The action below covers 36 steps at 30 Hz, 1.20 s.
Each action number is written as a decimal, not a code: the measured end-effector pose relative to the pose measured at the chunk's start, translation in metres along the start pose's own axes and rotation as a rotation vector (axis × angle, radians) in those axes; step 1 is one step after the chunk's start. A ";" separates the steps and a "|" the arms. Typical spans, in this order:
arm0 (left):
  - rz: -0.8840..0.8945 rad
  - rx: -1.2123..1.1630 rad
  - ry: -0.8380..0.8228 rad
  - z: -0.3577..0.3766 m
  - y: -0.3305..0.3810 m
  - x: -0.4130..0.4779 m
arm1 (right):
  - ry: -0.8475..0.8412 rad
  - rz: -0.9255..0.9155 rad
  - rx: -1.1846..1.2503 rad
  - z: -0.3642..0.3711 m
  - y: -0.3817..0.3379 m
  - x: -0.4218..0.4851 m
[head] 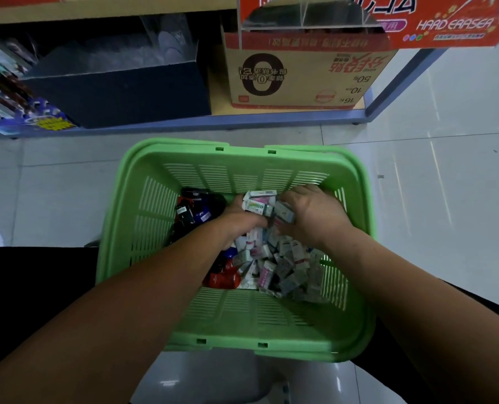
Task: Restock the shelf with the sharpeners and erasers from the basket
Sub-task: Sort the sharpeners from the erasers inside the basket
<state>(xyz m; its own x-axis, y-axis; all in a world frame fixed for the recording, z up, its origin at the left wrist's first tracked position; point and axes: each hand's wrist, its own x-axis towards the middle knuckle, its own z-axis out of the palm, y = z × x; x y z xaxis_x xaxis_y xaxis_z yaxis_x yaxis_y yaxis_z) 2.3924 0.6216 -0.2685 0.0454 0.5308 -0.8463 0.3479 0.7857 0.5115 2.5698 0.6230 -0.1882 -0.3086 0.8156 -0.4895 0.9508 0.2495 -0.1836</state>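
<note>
**Green basket, both hands among the erasers**

Green slotted plastic frames the moment: the basket (143, 228) sits on the pale tiled floor (446, 185) just in front of the shelf (213, 121), and we have both forearms reaching down into it. Our left hand (238, 218) and right hand (312, 212) meet near the basket's far wall, pressing a small cluster of boxed erasers (260, 201) between them. The left fingers curl under and around the cluster from the left. The right hand cups it from the other side, its thumb and curved fingers closing on a grey box. The fingertips of both hands are mostly hidden by the boxes.

Below the hands, the loose heap (280, 266) of more little white, pink and grey boxes fills the right half of the basket floor. Along the left half lie the dark packs (194, 212) in black, blue and red, most likely the sharpeners, though the print on them is too small to read.

On the lowest shelf board stand a black bin (120, 91) and, to its right, a brown cardboard carton (300, 77). Above the carton hangs the edge of a red display box (452, 24) printed HARD ERASER. Glossy packets (6, 83) lean at the far left of the shelf.
</note>
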 end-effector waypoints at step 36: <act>0.373 0.075 0.103 0.049 -0.019 -0.086 | 0.019 -0.243 0.186 -0.006 -0.018 -0.007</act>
<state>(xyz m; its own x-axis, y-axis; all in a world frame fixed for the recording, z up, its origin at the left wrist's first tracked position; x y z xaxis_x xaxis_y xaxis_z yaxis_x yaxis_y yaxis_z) 2.4275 0.5460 -0.2130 0.0892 0.8076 -0.5829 0.3925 0.5094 0.7658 2.5551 0.6157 -0.1761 -0.5240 0.7538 -0.3964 0.8274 0.3403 -0.4467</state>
